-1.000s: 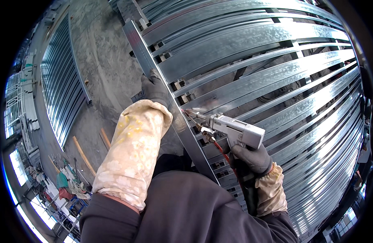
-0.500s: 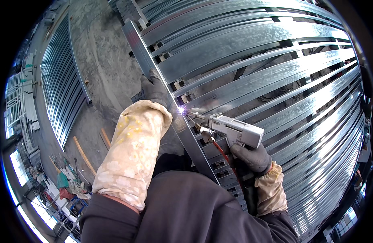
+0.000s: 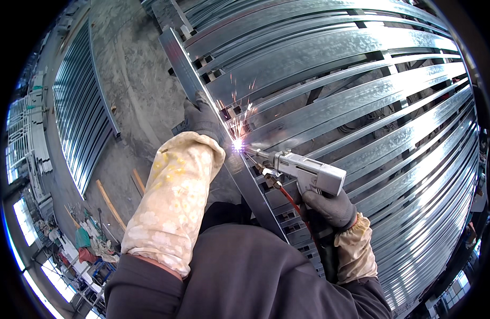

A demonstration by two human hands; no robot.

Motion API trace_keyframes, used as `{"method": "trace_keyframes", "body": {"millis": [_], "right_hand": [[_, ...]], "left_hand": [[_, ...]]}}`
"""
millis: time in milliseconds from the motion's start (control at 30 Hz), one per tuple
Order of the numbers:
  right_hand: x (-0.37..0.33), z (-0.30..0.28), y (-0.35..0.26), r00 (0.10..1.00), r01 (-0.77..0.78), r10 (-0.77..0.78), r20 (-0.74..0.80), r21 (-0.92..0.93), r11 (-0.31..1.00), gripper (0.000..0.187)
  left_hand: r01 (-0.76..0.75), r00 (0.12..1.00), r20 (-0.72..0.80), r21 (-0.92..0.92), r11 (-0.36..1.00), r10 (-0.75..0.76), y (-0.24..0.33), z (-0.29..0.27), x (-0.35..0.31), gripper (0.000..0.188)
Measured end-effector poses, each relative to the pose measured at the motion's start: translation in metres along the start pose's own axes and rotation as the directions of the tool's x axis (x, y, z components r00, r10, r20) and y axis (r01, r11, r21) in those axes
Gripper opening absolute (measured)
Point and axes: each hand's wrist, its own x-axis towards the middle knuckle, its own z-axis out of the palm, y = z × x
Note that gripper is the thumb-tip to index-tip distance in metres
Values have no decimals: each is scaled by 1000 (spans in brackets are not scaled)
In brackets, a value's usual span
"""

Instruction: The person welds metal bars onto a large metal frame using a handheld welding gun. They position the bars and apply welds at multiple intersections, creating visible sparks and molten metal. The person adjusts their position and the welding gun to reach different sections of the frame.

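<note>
R hand [image 3: 330, 204], dark-gloved, fingers wrapped tight round grip of grey handheld welding gun [image 3: 308, 171]; nozzle aims left at bright arc w/ sparks [image 3: 237, 143]. L hand [image 3: 202, 118], dark glove, fingers closed over long galvanised steel frame rail [image 3: 223, 154], just far-left of arc. Silvery steel slat panel [image 3: 372, 106] spreads right.

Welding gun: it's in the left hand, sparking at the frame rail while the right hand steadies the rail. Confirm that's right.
Not right: the hands are swapped. The head view shows the right hand holding the welding gun, sparking at the frame rail, while the left hand steadies the rail.
</note>
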Motion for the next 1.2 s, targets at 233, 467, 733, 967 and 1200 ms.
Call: {"method": "trace_keyframes", "body": {"millis": [233,467,733,967,1200], "right_hand": [[1,-2,1,999,35,-36,25,9,999,39],[0,2,-1,1000,18,-18,-9,17,1000,43],[-2,0,-2,1000,-7,7,2,10,1000,40],[-3,-3,5,1000,21,-21,5,38,999,40],[-5,-2,1,1000,3,-3,16,33,999,40]], "left_hand": [[-19,999,-35,-82,996,16,3,5,-3,57],[-57,992,-111,7,998,58,-18,14,10,52],[50,999,25,-279,959,-45,-14,8,8,47],[-47,998,-32,-20,999,46,-19,10,13,60],[38,999,-21,-8,999,-38,-21,12,15,68]]}}
